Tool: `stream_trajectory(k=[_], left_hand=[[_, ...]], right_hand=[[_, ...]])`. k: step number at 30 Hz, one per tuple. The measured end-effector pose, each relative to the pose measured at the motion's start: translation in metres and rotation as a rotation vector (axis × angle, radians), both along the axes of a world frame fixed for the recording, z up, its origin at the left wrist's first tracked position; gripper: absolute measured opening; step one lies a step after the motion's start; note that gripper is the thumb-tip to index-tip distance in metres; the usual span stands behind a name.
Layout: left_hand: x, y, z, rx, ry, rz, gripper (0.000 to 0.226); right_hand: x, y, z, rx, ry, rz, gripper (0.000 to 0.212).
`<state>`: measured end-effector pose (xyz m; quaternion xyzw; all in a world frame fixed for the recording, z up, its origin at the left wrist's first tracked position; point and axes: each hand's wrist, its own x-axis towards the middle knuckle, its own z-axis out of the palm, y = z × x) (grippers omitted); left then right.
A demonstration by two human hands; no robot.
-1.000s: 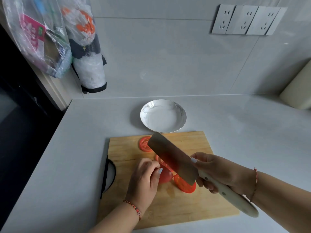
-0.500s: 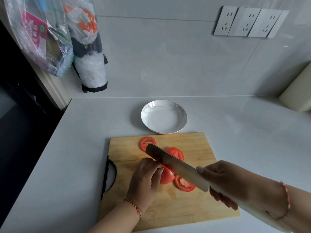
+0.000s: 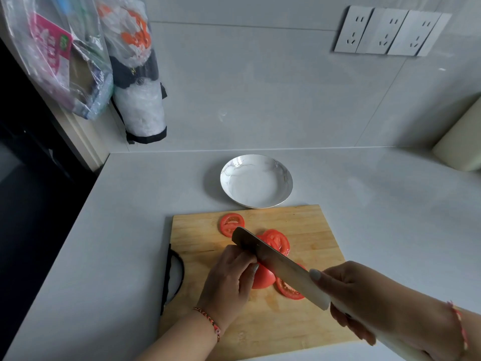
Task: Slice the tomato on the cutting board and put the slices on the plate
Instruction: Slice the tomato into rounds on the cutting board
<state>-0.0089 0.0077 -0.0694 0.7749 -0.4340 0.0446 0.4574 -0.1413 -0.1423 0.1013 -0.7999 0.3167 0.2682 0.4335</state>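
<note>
fingers and steel share a very small space on the cutting board (image 3: 197, 246), which lies at the near middle of the tabletop (image 3: 104, 230). at left, the left hand (image 3: 229, 280) curls its fingers over the uncut remainder of the tomato (image 3: 263, 278), pinning it to the wood, with one fingertip right beside the flat of the knife (image 3: 281, 267). the blade runs diagonally from far left to near right across the tomato. it appears to be bearing down for another cut, though its edge is hidden behind its own flat. three slices lie loose on the board: one slice (image 3: 231, 224) at the far left, a second slice (image 3: 278, 241) just beyond the blade, and a third slice (image 3: 289, 289) partly under it on the near side. at right, the right hand (image 3: 364, 303) is wrapped around the pale handle, forefinger stretched up against the blade.

the main risk is judged to be a nick to the left fingertip if the blade drifts left or the wet, shrinking piece slips from under the fingers. a sawing pull could also drag the near slice off the board's edge. the plate (image 3: 226, 175), beyond the board's far edge, holds no slices yet, so all the transfer is left, and soft slices may tear or fold when lifted.
</note>
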Motion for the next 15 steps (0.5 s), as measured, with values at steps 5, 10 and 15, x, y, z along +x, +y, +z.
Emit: stream_trajectory(k=[5,10,15], left_hand=[[0.001,-0.001,-0.001,-0.008,-0.011,-0.008,0.007],[0.002,-0.002,-0.002,-0.025,-0.035,-0.026,0.004],[0.000,-0.001,-0.003,-0.023,-0.006,-0.011,0.004]], right_hand=[[0.006,0.003,-0.005,0.005,-0.029,-0.010,0.044],[0.021,0.007,-0.011,0.008,-0.104,-0.009,0.048],[0.009,0.003,-0.009,0.021,-0.056,-0.021,0.046]])
